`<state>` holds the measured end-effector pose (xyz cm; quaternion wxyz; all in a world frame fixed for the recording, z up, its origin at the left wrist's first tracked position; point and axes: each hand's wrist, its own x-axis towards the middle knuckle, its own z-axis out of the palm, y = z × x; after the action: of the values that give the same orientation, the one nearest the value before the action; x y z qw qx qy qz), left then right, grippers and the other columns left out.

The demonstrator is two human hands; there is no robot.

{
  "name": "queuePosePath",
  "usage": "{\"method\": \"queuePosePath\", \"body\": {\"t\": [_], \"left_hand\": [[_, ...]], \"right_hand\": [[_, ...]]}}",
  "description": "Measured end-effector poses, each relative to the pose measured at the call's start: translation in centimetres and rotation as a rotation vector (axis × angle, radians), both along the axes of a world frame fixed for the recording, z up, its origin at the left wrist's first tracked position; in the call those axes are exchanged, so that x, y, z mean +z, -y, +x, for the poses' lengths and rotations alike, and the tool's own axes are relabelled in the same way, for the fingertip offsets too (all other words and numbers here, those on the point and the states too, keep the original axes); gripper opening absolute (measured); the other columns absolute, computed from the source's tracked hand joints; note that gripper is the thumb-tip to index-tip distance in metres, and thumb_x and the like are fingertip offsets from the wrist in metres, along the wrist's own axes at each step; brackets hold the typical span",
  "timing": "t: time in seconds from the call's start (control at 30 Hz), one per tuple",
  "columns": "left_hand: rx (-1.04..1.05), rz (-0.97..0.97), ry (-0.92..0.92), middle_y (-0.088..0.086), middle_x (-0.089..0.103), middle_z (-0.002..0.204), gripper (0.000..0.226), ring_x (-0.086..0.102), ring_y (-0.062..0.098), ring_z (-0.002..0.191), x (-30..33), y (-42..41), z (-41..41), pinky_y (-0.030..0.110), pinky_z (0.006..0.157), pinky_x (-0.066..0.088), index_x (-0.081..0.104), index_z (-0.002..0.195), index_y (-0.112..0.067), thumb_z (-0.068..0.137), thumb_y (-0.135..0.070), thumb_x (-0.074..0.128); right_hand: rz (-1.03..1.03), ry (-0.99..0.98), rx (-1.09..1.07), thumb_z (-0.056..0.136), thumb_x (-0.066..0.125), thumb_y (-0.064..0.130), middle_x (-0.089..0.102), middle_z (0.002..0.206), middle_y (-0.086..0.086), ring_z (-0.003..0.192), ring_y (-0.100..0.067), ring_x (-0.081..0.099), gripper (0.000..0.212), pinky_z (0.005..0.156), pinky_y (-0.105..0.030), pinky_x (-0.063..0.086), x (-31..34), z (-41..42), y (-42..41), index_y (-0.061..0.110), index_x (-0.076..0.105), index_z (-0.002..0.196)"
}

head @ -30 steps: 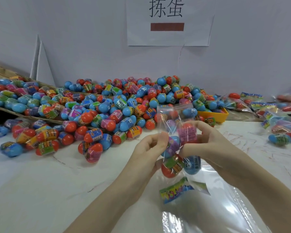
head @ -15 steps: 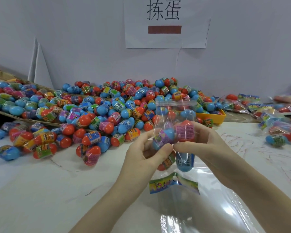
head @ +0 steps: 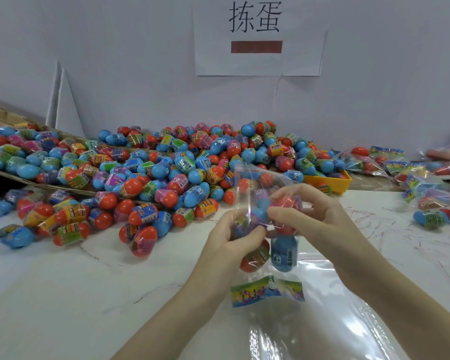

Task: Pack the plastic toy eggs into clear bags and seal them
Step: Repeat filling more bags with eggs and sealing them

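A stack of empty clear bags (head: 330, 320) lay nearest on the worktop (head: 63, 294). Above it, the left hand (head: 234, 242) and the right hand (head: 320, 216) were both clamped on one clear bag (head: 260, 203), held upside down off the worktop with its printed header card (head: 266, 291) hanging at the bottom. Several eggs (head: 283, 255) sat inside; the open mouth (head: 247, 168) pointed upward and appeared unsealed. Judged from this, filling of this bag was complete or nearly so, and sealing remained. Beyond, a large heap of loose eggs (head: 151, 178) awaited packing, some in a yellow tray (head: 330, 181). Finished packs (head: 426, 193) lay at far right, so most of the job remained.
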<state>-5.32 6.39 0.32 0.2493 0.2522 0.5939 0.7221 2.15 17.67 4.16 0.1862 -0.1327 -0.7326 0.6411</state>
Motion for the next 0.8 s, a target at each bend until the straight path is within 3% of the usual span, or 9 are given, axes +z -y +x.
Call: {"method": "queuePosePath", "body": {"t": [0.1, 0.2, 0.3, 0.43, 0.5, 0.53, 0.6, 0.67, 0.8], "left_hand": [[0.045, -0.043, -0.007, -0.022, 0.059, 0.046, 0.009, 0.054, -0.012, 0.044, 0.5, -0.1, -0.3, 0.01, 0.048, 0.042, 0.054, 0.077, -0.024, 0.078, -0.03, 0.06], [0.14, 0.006, -0.091, -0.017, 0.069, 0.075, 0.043, 0.062, -0.006, 0.067, 0.4, 0.5, -0.3, 0.011, 0.057, 0.045, 0.063, 0.089, -0.025, 0.06, -0.056, 0.054], [0.213, 0.044, -0.086, -0.006, 0.072, 0.077, 0.014, 0.066, 0.004, 0.066, 0.6, 0.9, -0.4, 0.01, 0.053, 0.048, 0.065, 0.086, -0.019, 0.082, -0.031, 0.058], [0.194, 0.038, -0.087, -0.008, 0.07, 0.062, 0.022, 0.063, 0.0, 0.052, 0.6, 1.0, -0.2, 0.011, 0.045, 0.045, 0.066, 0.078, -0.016, 0.092, -0.012, 0.05], [0.148, 0.032, -0.103, -0.008, 0.071, 0.063, 0.02, 0.063, 0.001, 0.052, 0.8, 1.0, 0.1, 0.009, 0.045, 0.045, 0.067, 0.081, -0.016, 0.091, -0.012, 0.051], [0.12, 0.033, -0.104, -0.006, 0.072, 0.066, 0.019, 0.065, 0.003, 0.054, 0.8, 0.9, 0.2, 0.01, 0.047, 0.045, 0.068, 0.083, -0.016, 0.091, -0.013, 0.051], [0.056, 0.035, -0.111, -0.003, 0.073, 0.069, 0.018, 0.068, 0.009, 0.057, 0.9, 0.9, 0.5, 0.012, 0.05, 0.047, 0.068, 0.083, -0.017, 0.09, -0.013, 0.052], [0.003, 0.029, -0.152, -0.001, 0.073, 0.068, 0.022, 0.069, 0.012, 0.059, 0.9, 1.0, 0.7, 0.015, 0.052, 0.05, 0.069, 0.08, -0.016, 0.09, -0.009, 0.051], [-0.07, -0.003, -0.215, -0.001, 0.073, 0.068, 0.033, 0.069, 0.015, 0.063, 1.0, 1.1, 0.9, 0.024, 0.061, 0.053, 0.067, 0.074, -0.013, 0.091, 0.0, 0.041]], "right_hand": [[-0.001, 0.08, 0.042, 0.077, 0.067, 0.013, 0.071, 0.068, -0.004, 0.058, -0.013, 0.068, 0.011, 0.048, -0.013, 0.048, 0.1, 0.2, -0.2, 0.013, 0.062, 0.086], [0.048, 0.173, 0.118, 0.071, 0.07, 0.023, 0.071, 0.066, 0.0, 0.058, -0.009, 0.067, 0.019, 0.047, -0.01, 0.046, 0.1, 0.3, 0.0, 0.015, 0.062, 0.086], [0.104, 0.273, 0.171, 0.063, 0.07, 0.036, 0.073, 0.073, 0.002, 0.066, -0.008, 0.069, 0.03, 0.051, -0.008, 0.046, 0.3, 0.5, 0.1, 0.021, 0.061, 0.088], [0.209, 0.249, 0.057, 0.038, 0.071, 0.055, 0.068, 0.096, 0.013, 0.083, -0.003, 0.066, 0.065, 0.065, -0.017, 0.049, 0.7, 0.7, -0.1, 0.036, 0.057, 0.099], [0.398, -0.019, -0.176, 0.043, 0.072, 0.06, 0.06, 0.105, 0.021, 0.093, 0.002, 0.058, 0.066, 0.073, -0.015, 0.046, 0.8, 0.9, 0.2, 0.04, 0.053, 0.104], [0.566, -0.167, -0.267, 0.053, 0.075, 0.058, 0.058, 0.104, 0.023, 0.095, 0.002, 0.057, 0.056, 0.078, -0.013, 0.045, 0.9, 1.0, 0.3, 0.041, 0.054, 0.102], [0.924, -0.363, -0.33, 0.069, 0.07, 0.043, 0.062, 0.095, 0.018, 0.092, -0.011, 0.058, 0.028, 0.086, -0.033, 0.046, 0.8, 1.1, 0.6, 0.038, 0.06, 0.095], [1.187, -0.397, -0.315, 0.075, 0.064, 0.039, 0.065, 0.085, 0.009, 0.085, -0.02, 0.057, 0.016, 0.075, -0.043, 0.043, 0.3, 1.0, 0.8, 0.03, 0.07, 0.086], [1.405, -0.372, -0.29, 0.082, 0.051, 0.035, 0.066, 0.082, 0.004, 0.081, -0.023, 0.053, 0.026, 0.07, -0.037, 0.031, -0.4, 0.7, 0.7, 0.026, 0.075, 0.082]]}}
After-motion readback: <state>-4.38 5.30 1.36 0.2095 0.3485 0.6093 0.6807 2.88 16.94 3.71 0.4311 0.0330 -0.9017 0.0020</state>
